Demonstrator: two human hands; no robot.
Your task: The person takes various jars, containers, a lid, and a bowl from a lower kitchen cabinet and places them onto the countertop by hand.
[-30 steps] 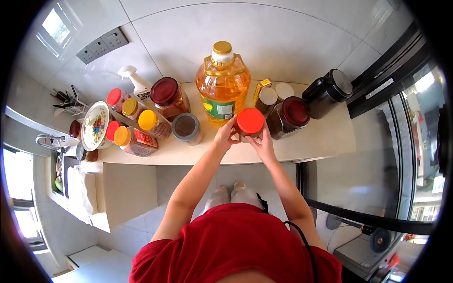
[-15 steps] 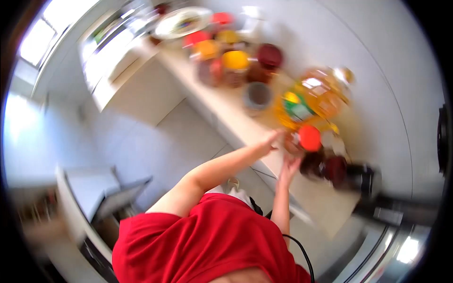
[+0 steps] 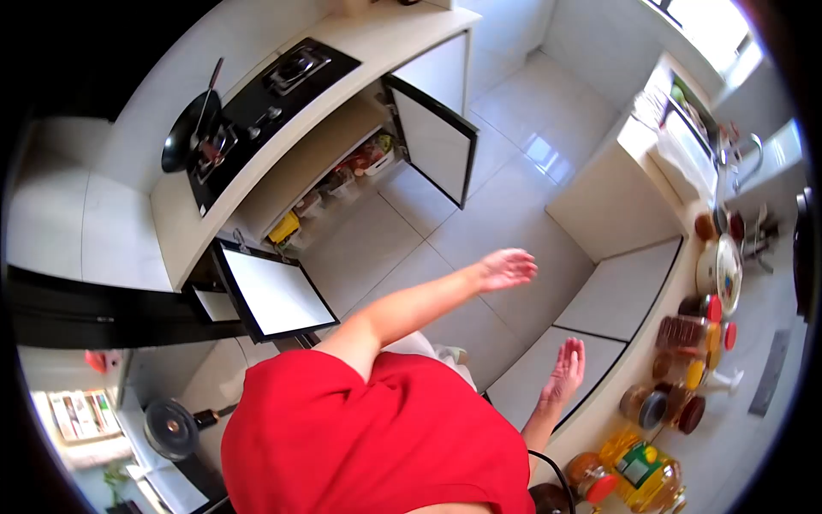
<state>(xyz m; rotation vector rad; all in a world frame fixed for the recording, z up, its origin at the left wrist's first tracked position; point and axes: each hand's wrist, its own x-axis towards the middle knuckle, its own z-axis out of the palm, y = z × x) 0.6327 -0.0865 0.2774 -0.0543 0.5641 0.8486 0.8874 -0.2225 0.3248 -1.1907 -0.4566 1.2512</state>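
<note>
My left hand [image 3: 508,269] is stretched out over the tiled floor, empty, with its fingers extended. My right hand [image 3: 565,368] hangs in front of the white cabinet fronts [image 3: 621,295] on the right. Its fingers point away from me, and nothing is in it. Beside it on the counter stands a jar with a dark lid [image 3: 642,406]. Closer to my body are a red-lidded jar [image 3: 592,478] and a large bottle of yellow oil [image 3: 642,471]. Neither hand touches any of these.
On the left, cabinet doors [image 3: 437,141] [image 3: 274,291] swing out below the gas stove [image 3: 274,107], showing a shelf of packets. A wok [image 3: 181,137] sits on the stove. More jars [image 3: 682,334] and a patterned dish [image 3: 719,274] line the right counter, towards the sink tap [image 3: 755,158].
My view has swung left, bringing the stove and open cabinet into sight. Both hands have drawn away from the red-lidded jar, which stays on the counter.
</note>
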